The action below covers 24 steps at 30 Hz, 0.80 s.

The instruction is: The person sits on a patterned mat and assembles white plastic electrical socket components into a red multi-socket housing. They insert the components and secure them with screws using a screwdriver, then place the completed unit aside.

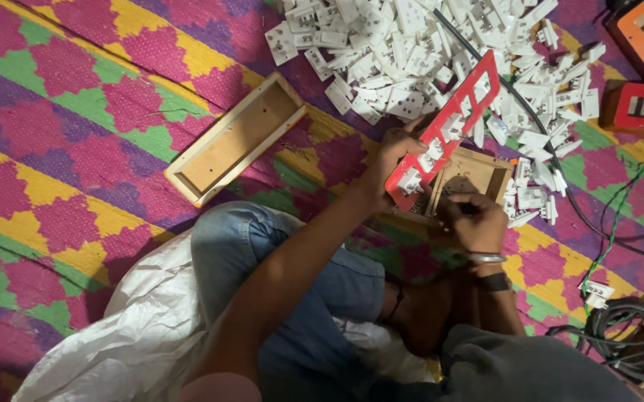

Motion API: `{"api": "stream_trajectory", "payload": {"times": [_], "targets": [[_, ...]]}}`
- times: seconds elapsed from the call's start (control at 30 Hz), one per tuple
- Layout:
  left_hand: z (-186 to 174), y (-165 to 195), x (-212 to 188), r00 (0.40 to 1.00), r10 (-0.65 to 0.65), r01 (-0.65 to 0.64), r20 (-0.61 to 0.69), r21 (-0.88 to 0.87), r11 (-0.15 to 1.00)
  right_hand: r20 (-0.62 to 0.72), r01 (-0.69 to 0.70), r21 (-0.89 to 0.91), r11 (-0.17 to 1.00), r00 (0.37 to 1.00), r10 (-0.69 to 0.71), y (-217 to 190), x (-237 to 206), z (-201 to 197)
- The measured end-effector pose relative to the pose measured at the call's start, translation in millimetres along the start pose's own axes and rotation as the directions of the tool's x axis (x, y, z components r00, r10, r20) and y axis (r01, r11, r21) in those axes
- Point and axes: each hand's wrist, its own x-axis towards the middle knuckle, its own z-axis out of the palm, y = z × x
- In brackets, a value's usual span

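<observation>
Dim, warm indoor light falls evenly from above. Shadows are soft, deepest at the near right. The far white parts glare slightly. Moderate blur throughout.

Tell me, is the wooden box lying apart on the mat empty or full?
Empty. The wooden box lies open side up on the mat, and only its bare inner floor shows; none of the white parts are in it.

A patterned floor mat (pixel 76 149) carries an empty wooden box (pixel 236 139) at centre, white switch parts (pixel 411 52) heaped at one o'clock, cables (pixel 627 335) at four.
</observation>
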Motion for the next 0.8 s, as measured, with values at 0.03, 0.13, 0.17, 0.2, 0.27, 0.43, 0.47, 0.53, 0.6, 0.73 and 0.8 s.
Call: {"api": "stream_trajectory", "payload": {"times": [0.03, 0.13, 0.17, 0.2, 0.27, 0.43, 0.47, 0.53, 0.6, 0.73, 0.8], "targets": [[-4.2, -3.5, 2.6, 0.999, -0.004, 0.004, -0.039, -0.001, 1.000, 0.030, -0.144, 0.175, 0.974, 0.990, 0.140, -7.1, 0.4, -2.3], [-22.3, -19.8, 16.3, 0.994, -0.045, 0.046, -0.100, 0.006, 0.999, 0.079, -0.226, 0.628, 0.744, 0.970, 0.229, -14.4, 21.1, -12.2], [-26.2, -22.9, 20.4, 0.993, -0.072, 0.074, -0.090, 0.012, 0.997, 0.110, -0.257, 0.690, 0.676, 0.961, 0.254, -17.2, 31.4, -15.2], [-28.0, -24.0, 22.1, 0.992, -0.101, 0.103, -0.081, 0.019, 0.994, 0.143, -0.288, 0.745, 0.601, 0.950, 0.277, -22.2, 41.5, -18.1], [-40.9, -41.5, 25.3, 0.991, -0.119, 0.120, -0.053, 0.008, 0.993, 0.203, -0.344, 0.793, 0.503, 0.928, 0.313, -12.0, 55.3, -16.8], [-13.7, 2.9, 4.8, 0.983, -0.162, 0.166, -0.087, 0.046, 0.985, 0.234, -0.371, 0.798, 0.476, 0.917, 0.323, -72.6, 59.0, -7.6], [-7.4, 8.9, 0.9, 0.984, -0.160, 0.164, -0.075, 0.045, 0.985, 0.234, -0.366, 0.800, 0.476, 0.920, 0.314, -80.2, 59.1, -7.3], [4.3, 20.6, -5.6, 0.988, -0.153, 0.154, -0.022, 0.041, 0.987, 0.225, -0.353, 0.803, 0.480, 0.925, 0.305, -92.9, 57.9, -9.9], [13.1, 35.8, -8.8, 0.990, -0.126, 0.124, 0.061, 0.039, 0.992, 0.221, -0.348, 0.803, 0.483, 0.927, 0.302, -105.7, 59.8, -14.0], [31.8, 60.0, -10.0, 0.993, -0.103, 0.098, 0.058, 0.076, 0.992, 0.248, -0.357, 0.814, 0.458, 0.927, 0.280, -131.5, 68.2, -17.6], [38.3, 71.1, -10.6, 0.993, -0.080, 0.069, 0.085, 0.123, 0.990, 0.278, -0.369, 0.830, 0.418, 0.924, 0.264, -143.7, 69.8, -20.8]]}}
